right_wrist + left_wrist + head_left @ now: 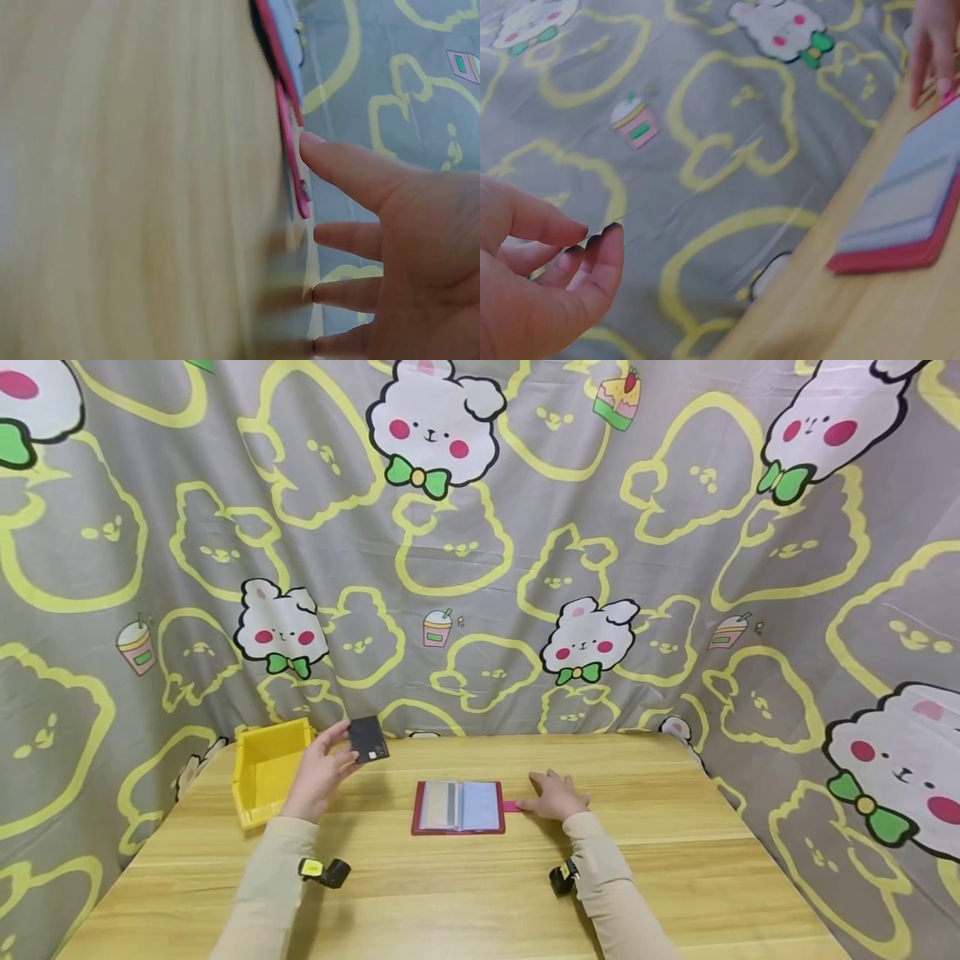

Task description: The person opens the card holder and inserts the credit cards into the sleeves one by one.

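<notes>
My left hand [322, 768] pinches a dark bank card [367, 740] by its edge, held up above the table beside the yellow bin. In the left wrist view the card appears almost edge-on between thumb and fingertips. A red card holder [459, 832] lies opened flat on the table, with clear plastic sleeves [480, 806] showing and a pink strap [512, 807] sticking out at its right. My right hand [557, 795] is by that strap, fingers spread. Its thumb is close to the strap [294, 157] in the right wrist view; whether they touch, I cannot tell.
A yellow bin [258, 814] stands at the table's back left, beside my left forearm. The wooden table [450, 893] ends at a grey curtain [480, 693] printed with rabbits, which hangs behind and along the right side.
</notes>
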`<state>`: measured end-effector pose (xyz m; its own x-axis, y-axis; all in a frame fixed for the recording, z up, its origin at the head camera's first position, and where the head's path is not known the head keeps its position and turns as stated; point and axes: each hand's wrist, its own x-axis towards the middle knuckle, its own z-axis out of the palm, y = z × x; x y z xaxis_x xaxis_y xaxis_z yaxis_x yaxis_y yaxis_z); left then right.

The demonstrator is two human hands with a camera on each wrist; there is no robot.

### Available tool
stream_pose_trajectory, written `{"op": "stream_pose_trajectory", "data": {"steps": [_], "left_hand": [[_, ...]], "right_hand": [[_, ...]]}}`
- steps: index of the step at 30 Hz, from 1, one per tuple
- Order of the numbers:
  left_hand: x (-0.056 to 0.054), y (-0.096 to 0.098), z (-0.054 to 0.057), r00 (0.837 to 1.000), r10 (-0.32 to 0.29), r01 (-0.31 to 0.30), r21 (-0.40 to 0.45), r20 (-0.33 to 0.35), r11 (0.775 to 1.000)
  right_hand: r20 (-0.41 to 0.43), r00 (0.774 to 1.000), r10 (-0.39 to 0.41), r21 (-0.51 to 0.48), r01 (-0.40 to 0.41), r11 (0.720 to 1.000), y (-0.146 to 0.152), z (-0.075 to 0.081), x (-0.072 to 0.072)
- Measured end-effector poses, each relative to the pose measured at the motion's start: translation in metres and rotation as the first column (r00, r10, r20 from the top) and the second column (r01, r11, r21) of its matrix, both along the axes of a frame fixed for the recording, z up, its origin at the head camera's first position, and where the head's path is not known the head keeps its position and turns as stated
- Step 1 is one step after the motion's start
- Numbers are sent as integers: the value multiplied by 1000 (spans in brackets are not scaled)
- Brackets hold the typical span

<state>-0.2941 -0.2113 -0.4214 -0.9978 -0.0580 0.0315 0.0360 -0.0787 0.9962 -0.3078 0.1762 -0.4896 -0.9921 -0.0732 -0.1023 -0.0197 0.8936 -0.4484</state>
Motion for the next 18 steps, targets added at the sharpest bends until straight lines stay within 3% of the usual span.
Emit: {"op": "stream_pose_trajectory", "data": {"steps": [5,7,9,11,13,15,18], "left_hand": [[-5,32,-10,999,-52,52,16,-6,999],[-6,45,-15,998,-69,69,10,-6,998],[-6,59,-21,996,-89,89,3,-4,996],[-5,73,-26,993,-116,116,-5,-6,993],[-3,85,-32,990,-139,139,-14,2,990],[0,97,-37,987,-159,159,-24,6,987],[3,109,-44,984,-178,179,-25,21,984]], "right_hand": [[-95,994,-55,-77,48,996,-7,0,-4],[-180,980,-80,-176,47,983,-13,1,-6],[-258,958,-124,-312,38,949,-19,4,-7],[-299,938,-173,-459,18,888,-26,7,-7],[-281,938,-206,-607,-7,795,-32,11,-6],[-241,950,-198,-693,-26,720,-37,14,-3],[-153,983,-98,-787,-61,614,-44,16,0]]}}
